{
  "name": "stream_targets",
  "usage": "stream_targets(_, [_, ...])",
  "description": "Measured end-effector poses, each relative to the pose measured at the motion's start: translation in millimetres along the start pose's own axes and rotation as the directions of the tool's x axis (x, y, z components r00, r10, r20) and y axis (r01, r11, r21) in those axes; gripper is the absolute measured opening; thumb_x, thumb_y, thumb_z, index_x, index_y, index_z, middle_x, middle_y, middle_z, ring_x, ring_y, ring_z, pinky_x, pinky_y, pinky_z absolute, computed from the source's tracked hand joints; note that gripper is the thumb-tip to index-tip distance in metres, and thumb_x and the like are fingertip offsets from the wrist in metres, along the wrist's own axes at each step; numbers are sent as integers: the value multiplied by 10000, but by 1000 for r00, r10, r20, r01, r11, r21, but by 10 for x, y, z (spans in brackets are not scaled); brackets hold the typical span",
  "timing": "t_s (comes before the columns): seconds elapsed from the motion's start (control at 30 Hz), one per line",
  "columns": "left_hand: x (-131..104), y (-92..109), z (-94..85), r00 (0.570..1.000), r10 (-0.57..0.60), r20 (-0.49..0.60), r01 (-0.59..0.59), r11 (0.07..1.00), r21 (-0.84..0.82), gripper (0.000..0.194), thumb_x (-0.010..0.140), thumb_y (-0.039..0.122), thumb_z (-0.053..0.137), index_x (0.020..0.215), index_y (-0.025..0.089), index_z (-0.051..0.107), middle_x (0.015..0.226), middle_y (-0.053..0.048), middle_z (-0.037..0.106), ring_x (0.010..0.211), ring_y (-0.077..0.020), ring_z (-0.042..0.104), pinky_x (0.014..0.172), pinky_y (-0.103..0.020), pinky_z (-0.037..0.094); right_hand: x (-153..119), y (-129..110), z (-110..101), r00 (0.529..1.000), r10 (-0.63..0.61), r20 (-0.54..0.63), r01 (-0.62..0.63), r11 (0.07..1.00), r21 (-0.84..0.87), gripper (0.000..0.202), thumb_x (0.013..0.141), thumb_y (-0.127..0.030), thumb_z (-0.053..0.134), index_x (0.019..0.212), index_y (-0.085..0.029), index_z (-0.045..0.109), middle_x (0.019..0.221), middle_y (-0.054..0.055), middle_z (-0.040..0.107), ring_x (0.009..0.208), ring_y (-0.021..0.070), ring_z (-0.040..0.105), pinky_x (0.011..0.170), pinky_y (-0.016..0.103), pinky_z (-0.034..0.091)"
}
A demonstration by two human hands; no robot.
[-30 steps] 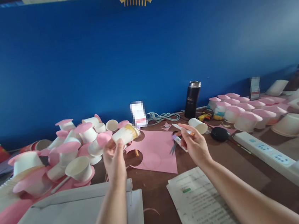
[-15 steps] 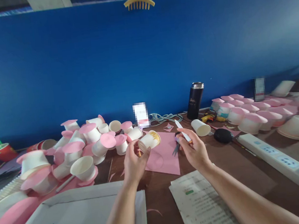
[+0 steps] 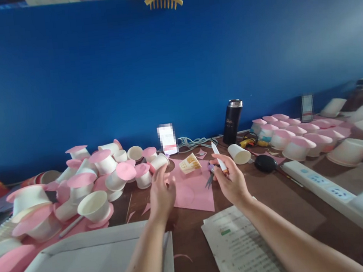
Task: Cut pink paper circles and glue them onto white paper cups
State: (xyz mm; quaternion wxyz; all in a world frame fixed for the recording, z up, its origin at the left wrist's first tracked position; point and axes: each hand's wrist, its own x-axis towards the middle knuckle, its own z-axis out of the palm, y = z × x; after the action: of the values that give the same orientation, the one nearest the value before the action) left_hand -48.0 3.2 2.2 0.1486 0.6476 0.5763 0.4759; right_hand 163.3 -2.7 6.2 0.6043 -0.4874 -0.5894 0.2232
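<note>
A paper cup with a yellow-brown pattern (image 3: 190, 164) lies tilted on a pink paper sheet (image 3: 192, 193). Left of it, my left hand (image 3: 163, 190) has its fingers apart and curved, with nothing seen between them. My right hand (image 3: 231, 178) grips a white marker (image 3: 219, 158), its tip pointing up and left. Scissors (image 3: 210, 179) lie at the sheet's right edge, partly behind my right hand. Beyond that hand a plain white cup (image 3: 239, 154) rests on its side.
Many white cups with pink discs (image 3: 103, 161) crowd the left, and more stand in rows at right (image 3: 299, 145). A black bottle (image 3: 232, 122), a black mouse-like object (image 3: 265, 163), a power strip (image 3: 319, 184) and printed papers (image 3: 241, 242) lie around.
My left hand has let go of the patterned cup, which now lies on the pink sheet, and has drawn slightly away. The marker remains in my right hand. The view has shifted a little.
</note>
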Motion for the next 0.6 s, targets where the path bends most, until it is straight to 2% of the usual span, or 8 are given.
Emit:
stream_targets(0.03, [5, -13, -78, 1000, 1, -22, 3, 989, 151, 335, 833, 233, 450, 1128, 200, 606, 1163, -122, 611, 1038, -253, 592, 885, -388, 456, -1, 1, -2, 1000, 0, 4, 0, 1000, -1, 322, 862, -289, 509, 1179, -238, 538, 1052, 60, 634, 576, 101, 552, 568, 264, 483])
stream_targets(0.1, [1, -40, -210, 998, -56, -16, 58, 923, 380, 237, 827, 256, 458, 898, 209, 679, 967, -113, 656, 944, -278, 602, 840, -403, 448, -2, 1, -4, 1000, 2, 24, -2, 1000, -1, 315, 866, -294, 502, 1175, -241, 537, 1040, 54, 633, 564, 98, 548, 557, 257, 476])
stream_targets(0.2, [-22, -79, -268, 987, -150, 59, 98, 851, 515, 238, 831, 332, 470, 749, 228, 667, 863, -98, 663, 839, -272, 609, 735, -373, 442, -8, 0, -1, 997, 10, 74, -11, 1000, 8, 299, 877, -307, 490, 1163, -238, 537, 999, 47, 635, 549, 98, 538, 544, 251, 470])
stream_targets(0.27, [-31, -103, -226, 979, -186, 83, 110, 828, 550, 246, 827, 380, 484, 727, 227, 649, 848, -93, 673, 819, -262, 614, 696, -348, 430, -20, -5, 6, 995, 14, 94, -16, 1000, 18, 293, 887, -319, 480, 1161, -232, 537, 968, 45, 639, 541, 102, 531, 539, 252, 469])
stream_targets(0.43, [-2, -169, -112, 972, -225, 71, 139, 790, 597, 252, 806, 436, 520, 841, 209, 624, 906, -114, 690, 848, -265, 623, 670, -325, 410, -59, -60, 11, 992, 2, 129, -7, 999, 37, 268, 901, -364, 487, 1125, -236, 561, 919, 42, 651, 522, 105, 542, 521, 247, 456])
stream_targets(0.6, [10, -240, -116, 972, -216, 93, 108, 761, 640, 268, 854, 409, 454, 830, 197, 617, 906, -129, 685, 843, -263, 627, 663, -322, 398, -94, -124, 3, 977, -30, 212, 10, 995, 97, 262, 908, -364, 498, 1127, -240, 574, 872, 35, 661, 504, 98, 526, 524, 248, 454])
